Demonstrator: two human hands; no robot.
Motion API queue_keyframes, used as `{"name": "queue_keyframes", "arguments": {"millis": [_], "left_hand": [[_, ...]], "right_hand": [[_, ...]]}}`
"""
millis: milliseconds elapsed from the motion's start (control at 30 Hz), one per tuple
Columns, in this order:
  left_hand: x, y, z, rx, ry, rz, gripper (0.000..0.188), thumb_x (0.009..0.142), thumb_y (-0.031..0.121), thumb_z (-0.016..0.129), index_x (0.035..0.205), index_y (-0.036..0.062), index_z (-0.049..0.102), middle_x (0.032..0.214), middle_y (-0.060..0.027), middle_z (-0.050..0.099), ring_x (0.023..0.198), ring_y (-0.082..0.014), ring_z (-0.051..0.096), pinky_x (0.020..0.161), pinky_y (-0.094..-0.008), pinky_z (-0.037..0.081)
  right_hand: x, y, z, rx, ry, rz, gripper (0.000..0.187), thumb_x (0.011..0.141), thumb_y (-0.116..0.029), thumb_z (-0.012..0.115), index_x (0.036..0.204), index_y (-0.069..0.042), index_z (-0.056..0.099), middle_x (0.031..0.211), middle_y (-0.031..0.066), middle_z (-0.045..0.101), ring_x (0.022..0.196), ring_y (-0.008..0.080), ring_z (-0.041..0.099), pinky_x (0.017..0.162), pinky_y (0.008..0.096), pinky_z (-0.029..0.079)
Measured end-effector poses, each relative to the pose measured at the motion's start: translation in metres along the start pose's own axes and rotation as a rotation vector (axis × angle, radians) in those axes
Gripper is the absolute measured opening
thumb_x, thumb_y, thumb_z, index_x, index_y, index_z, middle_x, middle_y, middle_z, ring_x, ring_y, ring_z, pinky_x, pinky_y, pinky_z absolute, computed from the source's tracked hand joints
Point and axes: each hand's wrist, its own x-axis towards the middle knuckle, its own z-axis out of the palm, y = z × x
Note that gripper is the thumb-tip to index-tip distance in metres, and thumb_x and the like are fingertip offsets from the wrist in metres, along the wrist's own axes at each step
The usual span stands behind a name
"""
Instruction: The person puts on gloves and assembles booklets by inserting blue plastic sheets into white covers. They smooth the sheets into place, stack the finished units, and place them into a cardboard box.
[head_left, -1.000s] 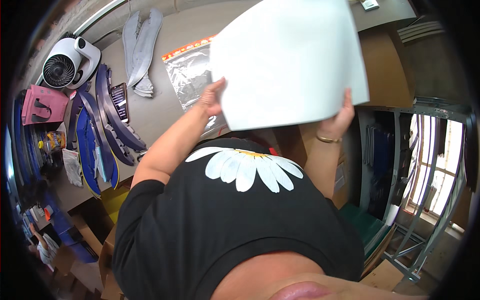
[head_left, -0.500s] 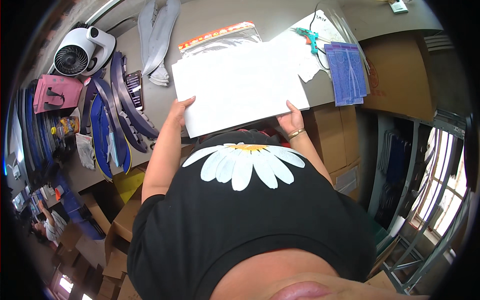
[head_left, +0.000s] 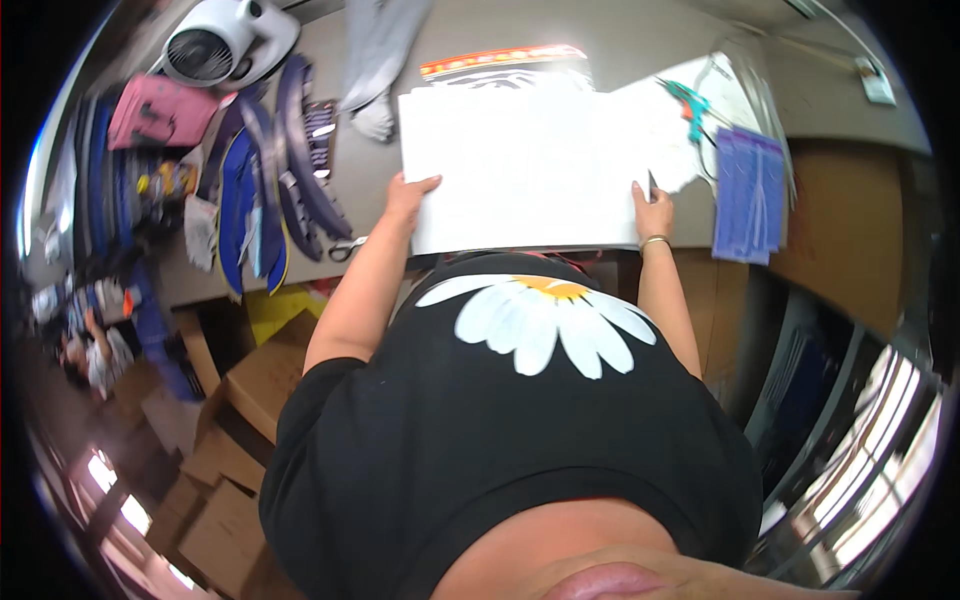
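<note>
A large white sheet (head_left: 520, 180), perhaps a stack of sheets, lies flat at the front of the grey table (head_left: 650, 45). My left hand (head_left: 408, 198) grips its left edge, thumb on top and fingers underneath. At the right edge, my right hand (head_left: 655, 213) holds the sheet the same way, with a bracelet on the wrist. Beyond the sheet, a clear plastic bag (head_left: 505, 62) with a red-orange printed strip sticks out. A teal glue gun (head_left: 690, 105) rests on white paper (head_left: 735, 85) to the right.
Blue-purple flat packs (head_left: 748, 195) lie at the right, beside a cardboard box (head_left: 850, 220). On the left are curved navy pieces (head_left: 305, 160), a phone (head_left: 320, 135), scissors (head_left: 346, 249), a white fan (head_left: 205, 50) and a pink bag (head_left: 160, 110). Another person (head_left: 100, 355) is far left.
The white sheet has turned from a slant to nearly square with the table's front edge, both hands still on it. My view has shifted, and scissors now show at left.
</note>
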Motion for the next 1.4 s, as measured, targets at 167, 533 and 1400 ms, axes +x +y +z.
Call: {"name": "queue_keyframes", "arguments": {"millis": [167,533,1400], "left_hand": [[0.013,-0.013,-0.009,-0.048,-0.055,0.120,0.033,0.072,-0.002,0.073,0.103,-0.0041,0.061,0.095,-0.0131,0.068,0.082,-0.0216,0.066,0.078,-0.0348,0.053],[-0.010,-0.001,0.006,0.773,0.309,0.243,0.092,0.073,0.030,0.077,0.145,0.0063,0.024,0.122,-0.0226,0.053,0.112,-0.0356,0.053,0.098,-0.0437,0.043],[0.069,0.124,-0.480,0.842,1.067,-0.044,0.072,0.082,0.041,0.062,0.144,0.0189,0.032,0.130,-0.0162,0.049,0.115,-0.0326,0.054,0.091,-0.0445,0.048]], "right_hand": [[0.037,-0.007,0.012,0.217,-0.163,-0.081,0.068,0.074,-0.046,0.074,0.112,0.009,0.061,0.111,0.0229,0.065,0.105,0.0329,0.062,0.093,0.0377,0.045],[0.033,-0.040,0.003,-0.309,-0.058,-0.203,0.066,0.085,-0.039,0.063,0.133,0.002,0.042,0.125,0.0281,0.053,0.116,0.0408,0.052,0.099,0.0425,0.041],[-0.288,-0.353,0.146,0.109,-0.613,-1.129,0.030,0.083,-0.007,0.064,0.113,-0.005,0.058,0.102,0.0127,0.061,0.087,0.0252,0.064,0.075,0.0334,0.050]]}}
